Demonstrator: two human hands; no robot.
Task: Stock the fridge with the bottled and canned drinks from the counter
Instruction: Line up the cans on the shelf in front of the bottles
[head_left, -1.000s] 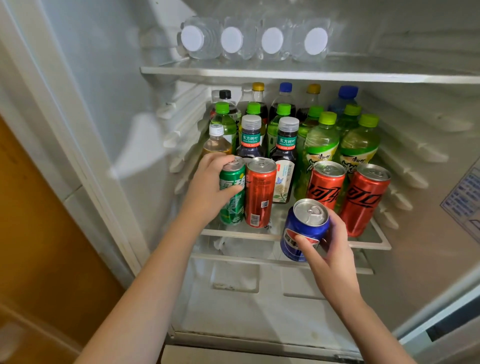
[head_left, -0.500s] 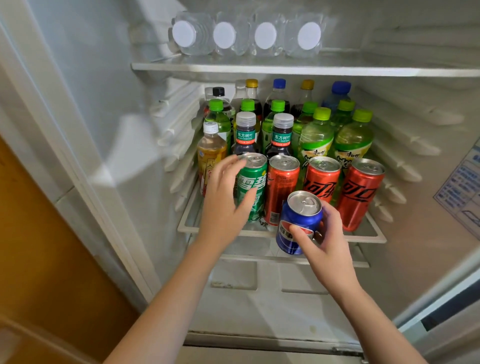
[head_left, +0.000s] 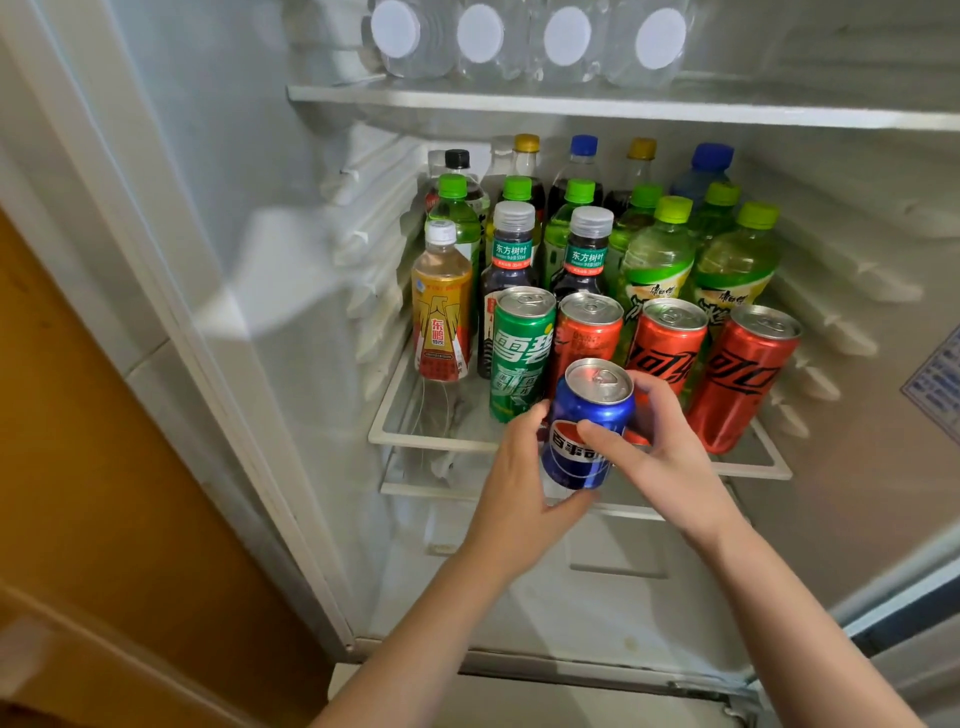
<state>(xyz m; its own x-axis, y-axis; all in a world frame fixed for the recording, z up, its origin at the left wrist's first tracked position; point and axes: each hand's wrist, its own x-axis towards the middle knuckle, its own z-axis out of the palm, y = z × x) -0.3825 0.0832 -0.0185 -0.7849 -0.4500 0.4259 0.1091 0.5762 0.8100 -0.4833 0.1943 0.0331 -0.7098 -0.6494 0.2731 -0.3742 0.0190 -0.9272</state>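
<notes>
A blue Pepsi can (head_left: 587, 431) hangs just in front of the middle fridge shelf (head_left: 431, 439), tilted slightly. My right hand (head_left: 670, 457) grips it from the right and my left hand (head_left: 519, 488) cups its lower left side. Behind it on the shelf stand a green Sprite can (head_left: 519, 353) and three red cola cans (head_left: 743, 374) in a front row. Further back are several bottles with green caps (head_left: 660, 260), two dark tea bottles (head_left: 511, 249) and an orange-labelled bottle (head_left: 441, 306).
Several water bottles (head_left: 566, 39) lie on the top shelf, caps facing me. The fridge's left wall and ribbed rails (head_left: 363, 244) border the shelf. Below it is a white lower compartment (head_left: 597, 582). A wooden cabinet side (head_left: 78, 467) stands at left.
My left hand let go of the green can, which now stands on the shelf, and came over to the blue can. The blue can has risen slightly toward the shelf front.
</notes>
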